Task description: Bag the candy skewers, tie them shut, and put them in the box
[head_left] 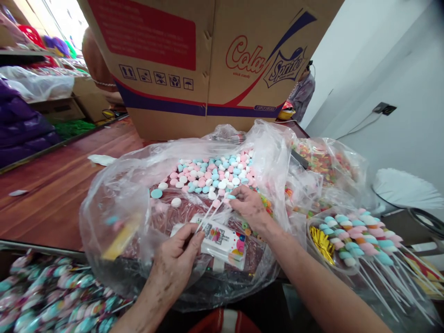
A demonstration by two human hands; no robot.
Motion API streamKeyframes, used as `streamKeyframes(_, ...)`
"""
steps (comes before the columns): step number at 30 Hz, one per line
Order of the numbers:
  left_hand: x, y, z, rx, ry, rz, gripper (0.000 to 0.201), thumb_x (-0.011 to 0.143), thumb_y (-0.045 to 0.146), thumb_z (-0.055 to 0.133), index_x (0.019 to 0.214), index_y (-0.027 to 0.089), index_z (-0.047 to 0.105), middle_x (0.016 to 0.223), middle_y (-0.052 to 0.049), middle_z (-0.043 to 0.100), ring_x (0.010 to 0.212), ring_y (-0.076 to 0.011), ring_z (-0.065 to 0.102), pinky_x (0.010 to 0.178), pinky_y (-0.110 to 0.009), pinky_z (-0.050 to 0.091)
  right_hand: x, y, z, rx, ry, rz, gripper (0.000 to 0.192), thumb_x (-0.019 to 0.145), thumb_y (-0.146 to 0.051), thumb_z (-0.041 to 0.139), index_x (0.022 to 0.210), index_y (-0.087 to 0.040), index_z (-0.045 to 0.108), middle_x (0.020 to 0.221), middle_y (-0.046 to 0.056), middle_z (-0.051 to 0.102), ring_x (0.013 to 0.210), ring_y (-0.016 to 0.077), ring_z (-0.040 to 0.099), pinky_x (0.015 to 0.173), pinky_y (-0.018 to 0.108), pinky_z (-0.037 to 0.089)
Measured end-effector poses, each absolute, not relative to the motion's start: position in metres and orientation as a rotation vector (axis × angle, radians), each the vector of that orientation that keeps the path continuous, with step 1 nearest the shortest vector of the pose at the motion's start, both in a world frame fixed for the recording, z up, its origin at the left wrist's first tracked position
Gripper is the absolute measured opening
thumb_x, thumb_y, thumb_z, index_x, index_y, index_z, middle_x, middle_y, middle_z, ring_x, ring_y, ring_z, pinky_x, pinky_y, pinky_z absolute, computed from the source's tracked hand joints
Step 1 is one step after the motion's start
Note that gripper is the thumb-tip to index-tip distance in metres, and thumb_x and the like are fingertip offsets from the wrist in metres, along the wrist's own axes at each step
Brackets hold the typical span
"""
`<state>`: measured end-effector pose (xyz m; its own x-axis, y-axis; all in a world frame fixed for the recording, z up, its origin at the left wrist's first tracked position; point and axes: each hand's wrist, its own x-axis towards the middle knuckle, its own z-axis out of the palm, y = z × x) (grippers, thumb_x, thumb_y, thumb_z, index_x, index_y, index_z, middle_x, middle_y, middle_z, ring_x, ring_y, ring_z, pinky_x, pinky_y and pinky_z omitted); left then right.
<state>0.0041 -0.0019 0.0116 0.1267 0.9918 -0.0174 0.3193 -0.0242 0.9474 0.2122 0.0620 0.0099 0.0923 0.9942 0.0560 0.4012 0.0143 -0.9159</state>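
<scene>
Your left hand (183, 247) pinches two white sticks (207, 216) by their lower ends, left of the printed cards (224, 241). Beyond the cards, your right hand's (248, 206) thumb and fingers close on a blue candy (231, 197) at the sticks' upper ends. Loose pastel candies (208, 175) lie behind the cards.

Left fingers (187, 231) hide lower ends of white sticks (207, 214).

Candy lettering faces you on the cardboard box (211, 60).
You can read "Cola", "stick candy" and "Sprite", plus handling signs (156, 77) including up arrows (127, 71) and an umbrella (188, 83); print on the red panel (149, 37) and white card (227, 241) is too blurred.
</scene>
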Motion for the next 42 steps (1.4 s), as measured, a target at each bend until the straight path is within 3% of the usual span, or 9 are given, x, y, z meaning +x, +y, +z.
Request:
streamKeyframes(4,0.006,-0.001,0.008,1.559,1.395,0.855,0.030,0.084,0.048,0.054,0.080,0.020,0.064,0.054,0.005,0.048,0.053,-0.0133,0.044,0.051,-0.023,0.035,0.222,0.058,0.021,-1.335,-1.090,1.118,0.019,0.067,-0.031,0.062,0.077,-0.020,0.050,0.066,-0.004,0.055,0.057,0.0113,0.053,0.056,0.024,0.045)
streamKeyframes(9,0.012,-0.001,0.011,1.615,1.398,0.807,0.032,0.085,0.048,0.052,0.072,0.020,0.062,0.054,0.005,0.045,0.054,-0.0136,0.042,0.052,-0.024,0.033,0.223,0.052,0.034,-1.166,-0.848,1.284,0.023,0.058,-0.026,0.072,0.071,-0.017,0.056,0.066,-0.003,0.059,0.056,0.0091,0.052,0.054,0.022,0.044)
streamKeyframes(22,0.016,0.001,0.007,1.578,1.379,0.812,0.031,0.085,0.045,0.054,0.070,0.020,0.061,0.054,0.006,0.043,0.054,-0.0124,0.039,0.050,-0.022,0.030,0.218,0.049,0.028,-1.052,-0.762,1.316,0.023,0.057,-0.021,0.077,0.075,-0.018,0.064,0.063,-0.005,0.064,0.055,0.0091,0.057,0.054,0.021,0.046)
streamKeyframes(29,0.015,-0.002,0.000,1.569,1.387,0.905,0.027,0.084,0.043,0.056,0.076,0.020,0.067,0.055,0.006,0.047,0.054,-0.0126,0.040,0.050,-0.022,0.032,0.217,0.043,0.030,-1.077,-0.940,1.270,0.022,0.060,-0.026,0.081,0.078,-0.018,0.070,0.063,-0.003,0.069,0.059,0.0111,0.062,0.060,0.024,0.050)
streamKeyframes(37,0.029,-0.011,0.003,1.482,1.337,0.958,0.028,0.087,0.040,0.055,0.069,0.020,0.060,0.053,0.006,0.045,0.052,-0.0124,0.040,0.051,-0.023,0.032,0.214,0.038,0.010,-1.123,-1.090,1.127,0.022,0.075,-0.030,0.073,0.095,-0.021,0.070,0.071,-0.003,0.070,0.065,0.0134,0.066,0.061,0.024,0.050)
streamKeyframes(42,0.035,-0.017,0.002,1.381,1.348,0.996,0.026,0.086,0.040,0.056,0.070,0.020,0.061,0.051,0.007,0.044,0.050,-0.0117,0.039,0.048,-0.022,0.031,0.214,0.034,0.005,-1.242,-1.485,0.744,0.024,0.086,-0.031,0.059,0.105,-0.020,0.069,0.074,0.000,0.069,0.066,0.0141,0.064,0.062,0.025,0.050)
